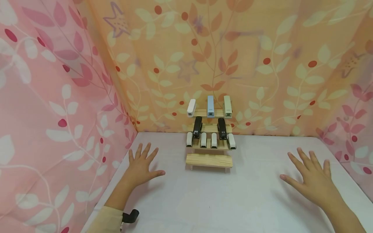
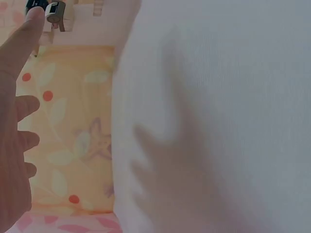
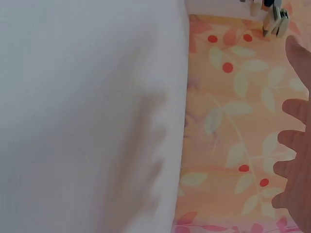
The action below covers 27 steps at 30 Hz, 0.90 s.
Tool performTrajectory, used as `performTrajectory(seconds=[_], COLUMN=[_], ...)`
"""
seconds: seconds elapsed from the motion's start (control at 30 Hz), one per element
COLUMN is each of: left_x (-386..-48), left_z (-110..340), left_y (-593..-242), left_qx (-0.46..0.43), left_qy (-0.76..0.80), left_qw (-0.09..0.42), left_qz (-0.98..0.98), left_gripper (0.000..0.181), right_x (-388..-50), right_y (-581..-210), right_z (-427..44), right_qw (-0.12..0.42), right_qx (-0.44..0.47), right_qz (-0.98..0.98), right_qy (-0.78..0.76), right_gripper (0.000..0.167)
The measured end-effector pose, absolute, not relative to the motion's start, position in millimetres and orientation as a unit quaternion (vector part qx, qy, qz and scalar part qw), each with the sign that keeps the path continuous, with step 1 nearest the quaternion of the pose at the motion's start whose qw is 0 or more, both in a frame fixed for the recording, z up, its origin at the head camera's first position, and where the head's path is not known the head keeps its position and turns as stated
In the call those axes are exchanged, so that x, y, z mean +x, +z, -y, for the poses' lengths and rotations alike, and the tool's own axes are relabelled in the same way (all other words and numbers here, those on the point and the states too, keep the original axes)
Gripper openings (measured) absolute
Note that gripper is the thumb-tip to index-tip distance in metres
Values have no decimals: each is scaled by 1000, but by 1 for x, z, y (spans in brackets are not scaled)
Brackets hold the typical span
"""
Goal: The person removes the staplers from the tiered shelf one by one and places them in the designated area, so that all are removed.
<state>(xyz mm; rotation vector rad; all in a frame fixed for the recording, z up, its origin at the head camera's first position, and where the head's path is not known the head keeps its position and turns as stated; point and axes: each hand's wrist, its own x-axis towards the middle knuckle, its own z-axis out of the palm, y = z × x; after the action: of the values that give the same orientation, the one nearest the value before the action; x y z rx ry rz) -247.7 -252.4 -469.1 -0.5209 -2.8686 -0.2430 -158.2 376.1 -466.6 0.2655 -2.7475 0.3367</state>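
A stepped wooden rack [image 1: 209,160] stands near the back of the white table. On its top tier sit a white stapler [image 1: 191,107], a blue stapler [image 1: 210,106] and a green stapler [image 1: 227,106]. Below are two black staplers [image 1: 197,127] [image 1: 222,128], then several small white staplers [image 1: 203,140]; the lowest tier holds nothing. My left hand [image 1: 140,170], fingers spread, hovers left of the rack, holding nothing; it also shows in the left wrist view [image 2: 14,126]. My right hand [image 1: 314,181] hovers to the right, fingers spread, holding nothing, and appears in the right wrist view [image 3: 297,141].
A patterned orange curtain [image 1: 163,64] hangs directly behind the rack. Pink leaf-patterned cloth [image 1: 58,97] borders the left side, with more at the right [image 1: 358,129]. The white tabletop [image 1: 204,200] extends in front of the rack and to both sides.
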Motion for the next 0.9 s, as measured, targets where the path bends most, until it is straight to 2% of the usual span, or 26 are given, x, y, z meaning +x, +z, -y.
performTrajectory(seconds=[0.27, 0.9], left_x=[-252, -257], left_z=[240, 214], left_y=[-474, -480], left_qx=[-164, -165], left_qy=[-151, -302], left_qw=[83, 66], left_qz=[971, 937], left_gripper=[108, 103], right_x=[-161, -168], right_y=[-469, -455], right_z=[-373, -358], right_qw=[189, 199], right_qx=[97, 78], right_qz=[964, 939], right_qy=[163, 268], right_gripper=[87, 76])
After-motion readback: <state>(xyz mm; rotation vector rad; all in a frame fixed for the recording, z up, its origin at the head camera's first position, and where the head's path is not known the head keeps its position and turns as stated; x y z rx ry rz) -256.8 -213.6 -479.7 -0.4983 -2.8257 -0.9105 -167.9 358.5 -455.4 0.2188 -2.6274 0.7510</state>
